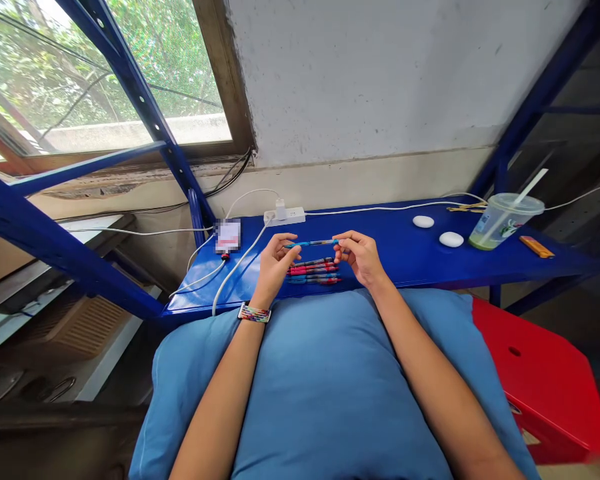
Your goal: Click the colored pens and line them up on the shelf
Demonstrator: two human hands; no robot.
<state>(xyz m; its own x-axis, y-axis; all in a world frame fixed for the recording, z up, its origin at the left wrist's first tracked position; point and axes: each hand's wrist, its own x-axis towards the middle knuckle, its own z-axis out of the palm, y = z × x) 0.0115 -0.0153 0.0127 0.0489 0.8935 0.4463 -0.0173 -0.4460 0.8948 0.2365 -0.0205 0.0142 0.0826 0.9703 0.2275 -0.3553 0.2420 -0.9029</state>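
Observation:
A slim blue pen [316,243] is stretched level between my two hands, above the blue table. My left hand [277,259] pinches its left end between thumb and fingers, and a multicoloured woven band circles that wrist. At the pen's right end, my right hand [359,255] grips with thumb and fingertips. Just below and behind the held pen, several red and blue pens [314,270] lie side by side on the table. Their left ends are partly hidden by my left hand.
A white power strip [293,215] with cables stands near the wall. To the right are two white oval objects [451,239], a plastic cup [505,221] with a straw and an orange packet [537,247]. A blue pillow [325,393] lies under my forearms, beside a red stool [550,373].

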